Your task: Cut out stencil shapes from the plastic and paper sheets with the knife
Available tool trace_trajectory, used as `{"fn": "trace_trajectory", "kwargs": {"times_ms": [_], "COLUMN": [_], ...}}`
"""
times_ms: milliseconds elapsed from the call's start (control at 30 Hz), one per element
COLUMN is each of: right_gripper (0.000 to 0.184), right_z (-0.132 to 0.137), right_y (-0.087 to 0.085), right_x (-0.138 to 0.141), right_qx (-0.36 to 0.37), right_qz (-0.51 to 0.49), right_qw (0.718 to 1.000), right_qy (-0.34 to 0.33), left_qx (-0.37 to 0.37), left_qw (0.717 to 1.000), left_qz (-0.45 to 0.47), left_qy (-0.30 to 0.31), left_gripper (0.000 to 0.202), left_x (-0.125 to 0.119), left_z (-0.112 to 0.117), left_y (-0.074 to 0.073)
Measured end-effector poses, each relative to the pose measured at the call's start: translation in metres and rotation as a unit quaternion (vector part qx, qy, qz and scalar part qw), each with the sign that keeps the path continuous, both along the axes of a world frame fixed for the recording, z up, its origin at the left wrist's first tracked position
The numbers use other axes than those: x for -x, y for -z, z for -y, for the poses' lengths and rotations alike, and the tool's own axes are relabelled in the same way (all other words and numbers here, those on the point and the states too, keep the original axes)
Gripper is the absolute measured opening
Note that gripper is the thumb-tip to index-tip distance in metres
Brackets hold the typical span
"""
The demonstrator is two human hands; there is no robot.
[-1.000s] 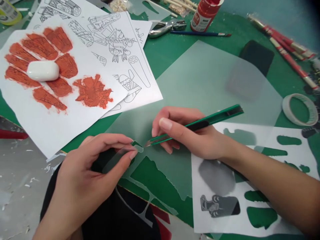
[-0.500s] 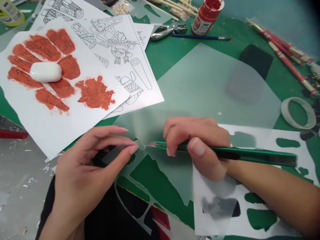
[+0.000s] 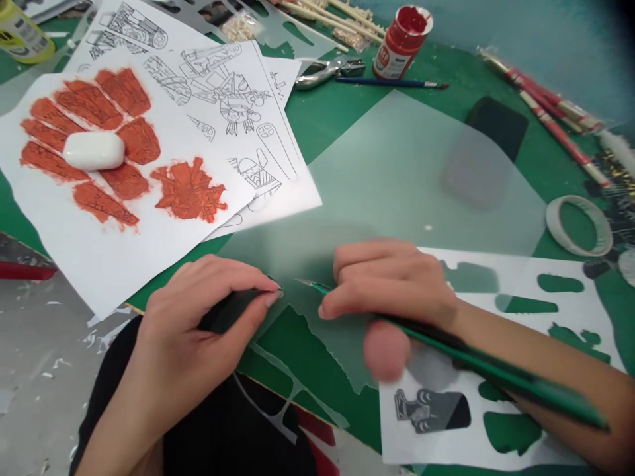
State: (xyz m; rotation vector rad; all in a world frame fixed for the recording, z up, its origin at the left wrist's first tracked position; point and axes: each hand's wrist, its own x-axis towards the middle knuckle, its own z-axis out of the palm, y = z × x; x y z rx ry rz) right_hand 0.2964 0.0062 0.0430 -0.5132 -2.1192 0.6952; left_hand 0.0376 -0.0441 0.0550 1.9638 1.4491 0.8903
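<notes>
My left hand [image 3: 198, 330] pinches a small clear cut-out piece [image 3: 238, 305] of plastic film between thumb and fingers, near the table's front edge. My right hand [image 3: 391, 291] is closed on a green utility knife [image 3: 476, 363], whose blade tip points left toward the left fingertips, a short gap away. The knife's handle runs back along my right forearm. Both hands rest over a large translucent plastic sheet [image 3: 397, 178] lying on the green cutting mat [image 3: 322, 112].
White sheets with orange-painted shapes [image 3: 109, 158] and a white oval case [image 3: 93, 150] lie at left. An open red paint pot [image 3: 401, 43], a brush, pliers [image 3: 327, 69], a tape roll [image 3: 578, 225], red sticks and a cut-out paper sheet [image 3: 496, 423] surround the work.
My right hand has rolled over and the knife's handle swung down from pointing up-right to lying along my forearm. My left hand closed tighter on the small film piece.
</notes>
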Motion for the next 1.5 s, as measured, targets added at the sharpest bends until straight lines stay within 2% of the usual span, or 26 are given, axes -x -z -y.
{"fn": "trace_trajectory", "kwargs": {"times_ms": [133,200,300,467,633,1033,1367,1500], "right_gripper": [0.074,0.074,0.068,0.061,0.062,0.064,0.060,0.060], "right_z": [0.002,0.003,0.005,0.007,0.008,0.002,0.002,0.003], "right_y": [0.010,0.012,0.010,0.004,0.002,0.005,0.003,0.005], "right_x": [0.007,0.011,0.013,0.007,0.006,0.016,0.014,0.013], "right_qx": [-0.209,-0.258,-0.283,-0.300,-0.266,-0.249,-0.297,-0.286], "right_qz": [0.000,0.007,0.040,0.087,0.109,0.078,0.120,0.105], "right_qw": [0.977,0.965,0.958,0.949,0.957,0.964,0.944,0.950], "right_qy": [-0.046,-0.041,-0.035,-0.033,-0.032,-0.050,-0.074,-0.062], "left_qx": [0.042,0.056,0.070,0.076,0.076,0.068,0.058,0.058], "left_qw": [0.998,0.997,0.996,0.994,0.994,0.993,0.995,0.994], "left_qz": [0.004,0.009,0.015,0.020,0.021,0.042,0.039,0.045], "left_qy": [-0.036,-0.050,-0.060,-0.077,-0.081,-0.084,-0.076,-0.078], "left_gripper": [0.005,0.005,0.006,0.007,0.006,0.008,0.014,0.016], "left_x": [0.002,0.002,0.001,0.000,0.000,-0.004,-0.003,-0.004], "left_z": [-0.001,0.000,0.002,0.003,0.003,0.002,0.003,0.003], "left_y": [0.002,0.002,0.001,-0.001,0.001,0.001,0.004,0.004]}}
